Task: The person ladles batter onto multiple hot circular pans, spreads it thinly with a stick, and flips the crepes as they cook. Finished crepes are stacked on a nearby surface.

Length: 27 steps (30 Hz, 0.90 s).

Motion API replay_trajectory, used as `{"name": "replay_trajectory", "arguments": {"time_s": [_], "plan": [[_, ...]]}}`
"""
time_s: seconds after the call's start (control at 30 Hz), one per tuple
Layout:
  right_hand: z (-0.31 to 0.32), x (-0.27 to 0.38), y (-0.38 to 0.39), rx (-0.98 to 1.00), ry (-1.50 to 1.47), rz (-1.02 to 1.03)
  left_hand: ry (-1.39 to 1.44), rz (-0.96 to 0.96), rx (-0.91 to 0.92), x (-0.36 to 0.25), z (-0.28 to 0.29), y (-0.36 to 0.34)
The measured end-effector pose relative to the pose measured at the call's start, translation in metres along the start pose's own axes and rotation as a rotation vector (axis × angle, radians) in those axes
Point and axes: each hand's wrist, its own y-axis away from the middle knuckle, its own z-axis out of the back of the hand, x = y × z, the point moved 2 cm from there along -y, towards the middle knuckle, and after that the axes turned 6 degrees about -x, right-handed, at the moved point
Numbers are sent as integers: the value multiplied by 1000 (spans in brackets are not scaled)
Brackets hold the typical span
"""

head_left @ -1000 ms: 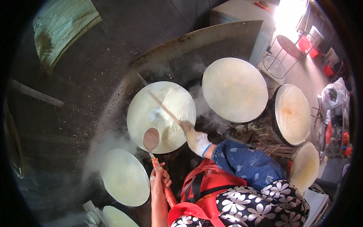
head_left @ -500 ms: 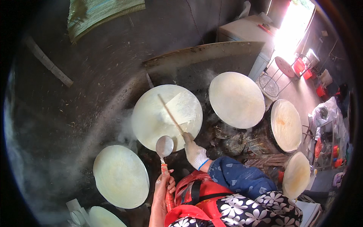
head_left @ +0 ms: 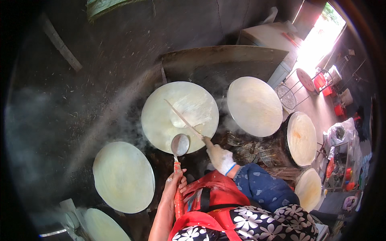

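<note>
My bare left hand [head_left: 175, 182] is wrapped round the red-covered handle of a ladle [head_left: 180, 144]. The ladle's metal bowl hangs at the near edge of a round pale griddle [head_left: 157, 116], with whitish residue inside. My right hand [head_left: 220, 156], in a white work glove with a blue-edged cuff, grips a thin wooden spreading stick [head_left: 184, 119]. That stick slants far and left across the griddle, over a wet white patch of batter [head_left: 193, 112]. Whether its edge touches the batter I cannot tell.
More round pale-topped griddles curve around me: left [head_left: 124, 176], near left [head_left: 105, 225], right [head_left: 255, 106], and further right [head_left: 301, 138]. Steam drifts on the left. A low wall [head_left: 225, 54] stands behind. Far right are a round-topped stool [head_left: 305, 79] and red buckets [head_left: 320, 82].
The batter patch has gone from a wedge to a rounder shape reaching further left. My right hand and stick have shifted slightly right in view. The whole view has shifted a little.
</note>
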Motion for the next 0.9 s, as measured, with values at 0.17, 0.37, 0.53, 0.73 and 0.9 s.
{"name": "replay_trajectory", "arguments": {"time_s": [0.17,0.37,0.53,0.73,0.9], "plan": [[-67,-53,24,-295,-319,-169,44,4,-25,-4,-17,-22],[-34,11,-1,-31,-304,63,-3,-253,-176,-49,-37,-60],[-19,-14,-61,-345,-458,166,-48,-339,-275,-105,-47,-96],[5,-13,-22,214,-138,136,-44,-229,-265,-80,-44,-71],[0,-84,30,93,-246,232,32,-50,-261,-30,-47,-16]]}}
